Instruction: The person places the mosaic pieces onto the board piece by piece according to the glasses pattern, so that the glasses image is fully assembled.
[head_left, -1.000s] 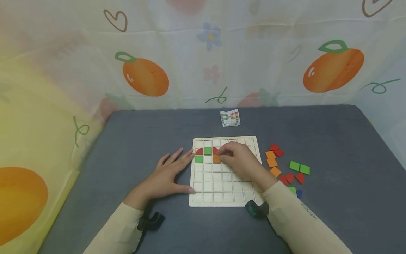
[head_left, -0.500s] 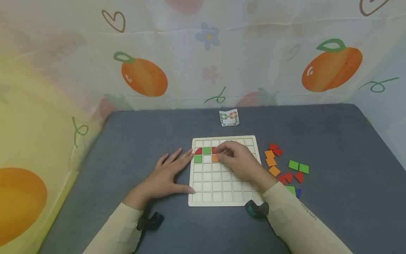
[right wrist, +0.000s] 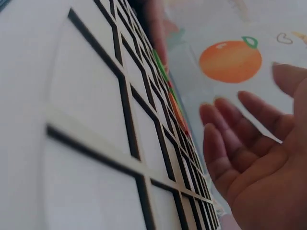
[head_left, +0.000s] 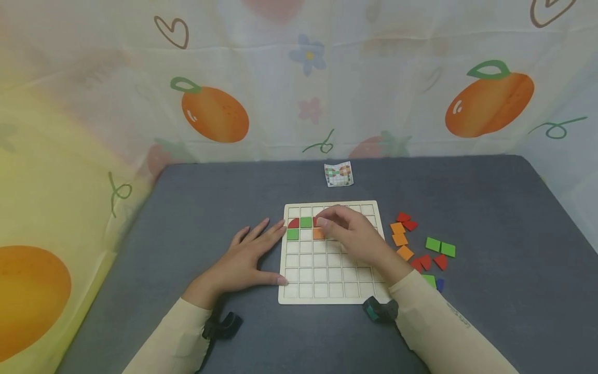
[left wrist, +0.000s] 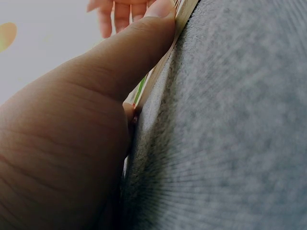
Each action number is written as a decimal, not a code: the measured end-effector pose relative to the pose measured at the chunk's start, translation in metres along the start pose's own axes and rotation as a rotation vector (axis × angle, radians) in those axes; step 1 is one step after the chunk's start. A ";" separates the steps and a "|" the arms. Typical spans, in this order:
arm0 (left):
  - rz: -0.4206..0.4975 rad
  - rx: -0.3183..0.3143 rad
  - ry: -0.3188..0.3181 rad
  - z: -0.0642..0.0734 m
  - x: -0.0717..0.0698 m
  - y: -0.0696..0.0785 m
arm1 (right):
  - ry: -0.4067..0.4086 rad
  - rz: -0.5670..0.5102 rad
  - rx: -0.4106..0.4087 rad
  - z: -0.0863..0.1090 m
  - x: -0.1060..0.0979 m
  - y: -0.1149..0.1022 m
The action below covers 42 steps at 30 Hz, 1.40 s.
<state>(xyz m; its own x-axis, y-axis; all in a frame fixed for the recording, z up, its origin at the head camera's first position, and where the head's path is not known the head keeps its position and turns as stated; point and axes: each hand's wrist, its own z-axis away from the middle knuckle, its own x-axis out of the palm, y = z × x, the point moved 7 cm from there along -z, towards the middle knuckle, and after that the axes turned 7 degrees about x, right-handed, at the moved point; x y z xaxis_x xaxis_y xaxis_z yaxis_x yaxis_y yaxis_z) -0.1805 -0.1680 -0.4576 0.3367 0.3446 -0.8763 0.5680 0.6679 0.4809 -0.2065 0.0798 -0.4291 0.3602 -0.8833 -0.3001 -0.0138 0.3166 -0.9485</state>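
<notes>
On the gray surface [head_left: 219,195] lies the gridded board [head_left: 327,301], the left hand [head_left: 243,262] spread against its left edge. Over it, the thumb of the right hand [head_left: 357,236] has just parted from the fingers; that grip is loosely spread with nothing seen in it, which suggests a release. The cells hold green squares [head_left: 293,235], an orange square [head_left: 318,234] and red pieces [head_left: 294,223], one partly covered, so its fit is hard to judge.

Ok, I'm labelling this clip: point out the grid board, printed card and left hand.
Grid board [head_left: 320,261], head view: a bare central cell.
Printed card [head_left: 339,174], head view: its middle.
Left hand [head_left: 239,266], head view: back of the hand.
</notes>
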 end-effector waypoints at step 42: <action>-0.010 0.018 0.025 0.000 0.000 0.001 | 0.137 -0.116 -0.160 0.066 -0.117 0.009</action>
<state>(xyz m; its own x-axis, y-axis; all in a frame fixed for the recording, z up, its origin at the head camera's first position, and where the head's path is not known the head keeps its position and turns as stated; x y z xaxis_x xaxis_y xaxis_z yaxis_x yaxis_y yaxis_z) -0.1796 -0.1670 -0.4571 0.3124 0.3544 -0.8814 0.5845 0.6597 0.4725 -0.1875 0.2090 -0.3955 0.2387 -0.9525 -0.1889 -0.1310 0.1612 -0.9782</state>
